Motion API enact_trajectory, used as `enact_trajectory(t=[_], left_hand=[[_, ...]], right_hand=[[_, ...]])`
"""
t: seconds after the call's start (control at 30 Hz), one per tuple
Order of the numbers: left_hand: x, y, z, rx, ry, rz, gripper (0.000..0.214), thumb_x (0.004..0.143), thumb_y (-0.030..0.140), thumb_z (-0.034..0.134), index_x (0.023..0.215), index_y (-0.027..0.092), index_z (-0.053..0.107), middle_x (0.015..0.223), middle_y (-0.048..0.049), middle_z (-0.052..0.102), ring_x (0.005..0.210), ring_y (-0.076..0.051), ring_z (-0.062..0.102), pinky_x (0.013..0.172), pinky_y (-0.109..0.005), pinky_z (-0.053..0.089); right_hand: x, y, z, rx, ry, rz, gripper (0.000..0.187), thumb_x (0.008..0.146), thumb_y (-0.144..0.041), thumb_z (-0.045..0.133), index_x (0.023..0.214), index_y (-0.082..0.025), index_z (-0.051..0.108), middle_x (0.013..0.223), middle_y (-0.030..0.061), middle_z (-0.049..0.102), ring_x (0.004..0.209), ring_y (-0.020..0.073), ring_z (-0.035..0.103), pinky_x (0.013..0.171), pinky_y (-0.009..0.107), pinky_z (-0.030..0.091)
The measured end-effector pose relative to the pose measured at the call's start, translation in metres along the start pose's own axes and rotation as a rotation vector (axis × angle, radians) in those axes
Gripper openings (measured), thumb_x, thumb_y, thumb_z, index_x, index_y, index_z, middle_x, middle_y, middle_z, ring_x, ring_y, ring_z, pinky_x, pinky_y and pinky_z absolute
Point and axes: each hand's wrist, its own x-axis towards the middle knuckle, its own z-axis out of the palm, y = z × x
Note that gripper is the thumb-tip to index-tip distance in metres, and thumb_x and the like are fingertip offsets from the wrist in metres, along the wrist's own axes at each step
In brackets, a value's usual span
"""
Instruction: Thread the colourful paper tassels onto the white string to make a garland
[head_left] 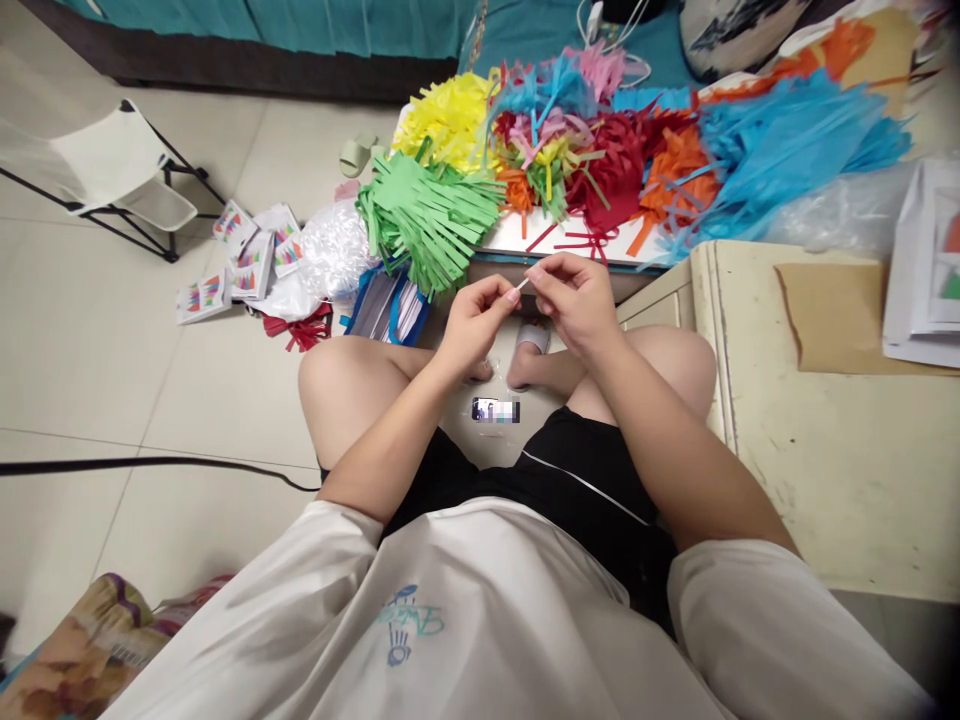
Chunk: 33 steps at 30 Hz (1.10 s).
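Above my knees, my left hand (478, 318) and my right hand (576, 302) meet with their fingertips almost touching. Both pinch a short, thin white strip (523, 284) between thumb and forefinger; whether it is string, plastic or paper I cannot tell. Just beyond the hands is a white tabletop (510, 234) heaped with fringed tissue-paper tassels: a green bunch (427, 205), a yellow bunch (450, 115), a red bunch (611, 165), an orange bunch (679, 180) and a blue bunch (802, 145). A long white strand (585, 485) lies across my black shorts.
A phone (495, 410) lies on the floor between my legs. To the right stands a cream cabinet (832, 470) with brown paper (825, 320) on it. Printed packets (251, 262), a clear plastic bundle (337, 250) and a folding stool (112, 160) are on the left.
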Motion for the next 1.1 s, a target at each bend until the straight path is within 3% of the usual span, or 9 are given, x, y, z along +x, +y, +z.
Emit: enact_trajectory(t=[0.3, 0.5, 0.63, 0.77, 0.93, 1.1], left_hand=[[0.0, 0.003, 0.001, -0.005, 0.027, -0.02, 0.033, 0.09, 0.038, 0.086, 0.07, 0.018, 0.07, 0.063, 0.0021, 0.052, 0.067, -0.012, 0.049, 0.068, -0.027, 0.037], [-0.001, 0.003, -0.001, 0.001, 0.037, -0.038, 0.032, 0.088, 0.039, 0.087, 0.071, 0.019, 0.069, 0.063, 0.0024, 0.053, 0.066, -0.012, 0.049, 0.067, -0.027, 0.037], [-0.001, 0.007, 0.001, 0.042, 0.031, -0.002, 0.033, 0.09, 0.039, 0.086, 0.07, 0.019, 0.069, 0.064, 0.0019, 0.055, 0.067, -0.012, 0.047, 0.068, -0.027, 0.036], [-0.002, 0.013, 0.003, 0.091, 0.013, 0.039, 0.028, 0.089, 0.028, 0.086, 0.068, 0.018, 0.07, 0.068, 0.0016, 0.058, 0.069, -0.012, 0.045, 0.07, -0.025, 0.036], [-0.002, 0.012, 0.003, 0.064, 0.026, -0.012, 0.029, 0.086, 0.025, 0.088, 0.067, 0.018, 0.068, 0.071, 0.0021, 0.061, 0.072, -0.012, 0.049, 0.072, -0.024, 0.037], [0.0, 0.008, 0.002, 0.034, 0.03, -0.008, 0.03, 0.085, 0.028, 0.09, 0.067, 0.018, 0.067, 0.072, 0.0015, 0.062, 0.074, -0.013, 0.052, 0.073, -0.024, 0.038]], right_hand=[[0.004, 0.0, -0.009, -0.054, 0.055, -0.034, 0.053, 0.082, -0.073, 0.086, 0.087, -0.024, 0.065, 0.074, -0.001, 0.058, 0.052, 0.0092, 0.042, 0.044, 0.027, 0.035], [0.008, -0.002, -0.016, -0.052, 0.106, -0.005, 0.056, 0.085, -0.077, 0.081, 0.09, -0.024, 0.063, 0.077, -0.001, 0.059, 0.051, 0.0074, 0.044, 0.042, 0.024, 0.033], [0.005, -0.011, -0.011, 0.004, -0.024, 0.135, 0.066, 0.082, -0.085, 0.077, 0.089, -0.021, 0.065, 0.075, 0.0001, 0.064, 0.049, 0.0072, 0.048, 0.038, 0.022, 0.028], [-0.001, -0.019, -0.006, -0.041, -0.177, 0.16, 0.063, 0.071, -0.075, 0.093, 0.082, -0.018, 0.067, 0.069, 0.0009, 0.067, 0.05, 0.0078, 0.051, 0.041, 0.021, 0.036], [-0.001, -0.016, -0.006, -0.088, -0.169, 0.122, 0.054, 0.073, -0.061, 0.099, 0.078, -0.018, 0.067, 0.069, 0.0029, 0.069, 0.049, 0.0083, 0.052, 0.046, 0.023, 0.044], [0.002, -0.011, -0.01, -0.124, -0.095, 0.047, 0.054, 0.076, -0.067, 0.094, 0.08, -0.02, 0.068, 0.067, 0.0007, 0.064, 0.048, 0.0085, 0.048, 0.046, 0.025, 0.042]])
